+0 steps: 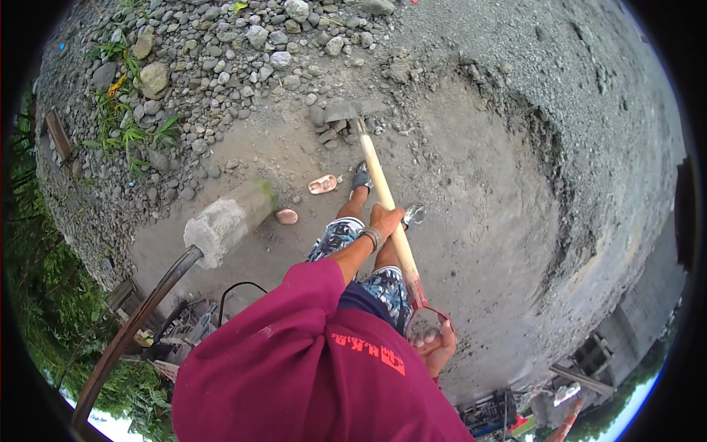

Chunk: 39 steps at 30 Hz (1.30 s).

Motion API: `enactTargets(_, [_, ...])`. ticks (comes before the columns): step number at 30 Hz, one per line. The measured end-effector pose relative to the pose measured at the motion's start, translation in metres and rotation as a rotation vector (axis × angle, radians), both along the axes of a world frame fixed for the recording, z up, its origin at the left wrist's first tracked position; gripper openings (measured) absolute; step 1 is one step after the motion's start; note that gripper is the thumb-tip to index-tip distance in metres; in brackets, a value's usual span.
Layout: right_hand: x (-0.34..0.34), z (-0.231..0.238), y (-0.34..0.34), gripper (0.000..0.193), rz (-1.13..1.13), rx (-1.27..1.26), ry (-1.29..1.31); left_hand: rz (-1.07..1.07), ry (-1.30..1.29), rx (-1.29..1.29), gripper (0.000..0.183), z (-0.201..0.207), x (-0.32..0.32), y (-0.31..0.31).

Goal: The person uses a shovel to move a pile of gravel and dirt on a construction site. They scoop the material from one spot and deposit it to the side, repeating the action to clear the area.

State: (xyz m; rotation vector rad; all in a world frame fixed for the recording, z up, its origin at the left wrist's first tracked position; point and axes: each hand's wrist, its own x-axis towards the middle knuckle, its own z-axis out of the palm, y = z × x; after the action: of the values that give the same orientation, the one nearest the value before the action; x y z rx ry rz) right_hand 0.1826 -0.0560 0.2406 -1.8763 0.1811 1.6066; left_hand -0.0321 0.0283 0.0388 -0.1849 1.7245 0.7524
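Note:
A shovel with a pale wooden shaft (376,171) runs from the ground ahead of me back to my body. My left hand (387,219) is wrapped round the middle of the shaft. At the near end, my right hand (439,346) is closed on the red loop handle (417,292). The grey shovel blade (352,110) is down at the edge of the gravel, and a few dark stones (330,131) lie right by it. My feet, in dark shoes (361,177), stand on either side of the shaft.
Loose stones (254,37) cover the far left, with a grey gravel bank (589,81) on the right. A concrete post (217,227) stands left of me, beside a curved brown bar (136,324). Two pink objects (322,184) lie on the ground. Clutter lies near the lower edge.

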Motion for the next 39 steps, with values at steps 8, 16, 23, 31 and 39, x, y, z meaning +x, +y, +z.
enactTargets(8, [-0.042, -0.037, -0.008, 0.023, 0.011, 0.08, 0.114, 0.074, -0.039, 0.076, 0.023, -0.083, -0.05, -0.028])
enactTargets(16, [-0.085, -0.053, 0.031, 0.018, 0.164, 0.004, -0.042, 0.124, -0.011, -0.076, 0.021, -0.162, -0.061, -0.035])
enactTargets(23, [-0.059, 0.024, 0.009, 0.018, 0.153, -0.052, -0.254, 0.115, -0.108, -0.075, 0.029, -0.082, -0.004, -0.059])
enactTargets(31, [-0.003, 0.034, -0.024, 0.027, 0.142, 0.163, -0.06, 0.051, -0.158, 0.054, 0.034, -0.036, 0.025, -0.038])
enactTargets(39, [-0.111, -0.08, 0.035, 0.027, -0.2, 0.024, 0.206, -0.342, 0.186, 0.033, 0.034, -0.099, -0.097, 0.088])
